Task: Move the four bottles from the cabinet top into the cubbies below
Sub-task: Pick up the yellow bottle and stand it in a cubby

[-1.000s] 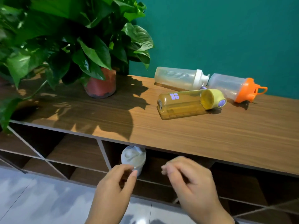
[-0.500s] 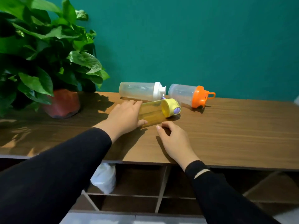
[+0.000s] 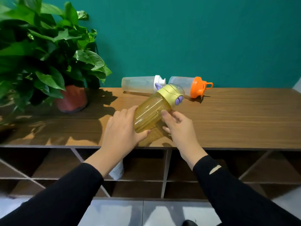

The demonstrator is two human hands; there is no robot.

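A: Amber plastic, that's the yellow bottle (image 3: 151,114), and you've got it up off the worktop (image 3: 228,121). Your left hand (image 3: 121,129) is wrapped around its base end, fingers closed on it.

B: And your right hand (image 3: 176,126) is curled against the side of the body, thumb on top, so both are gripping it.

A: Look at the long axis: base low and toward you, yellow lid tilted up and away to the right, pointing at the wall.

B: That's the thing to mind. The cubbies (image 3: 145,167) sit straight below your wrists, under the front edge. I'd judge you need to bring it back over the edge and down.

A: One white bottle (image 3: 116,172) already stands in a cubby, just behind your left forearm.

B: So pick a neighbouring slot. Two remain lying at the back near the wall: the white-capped bottle (image 3: 140,84) and the orange-capped bottle (image 3: 187,85), well apart from your hands.
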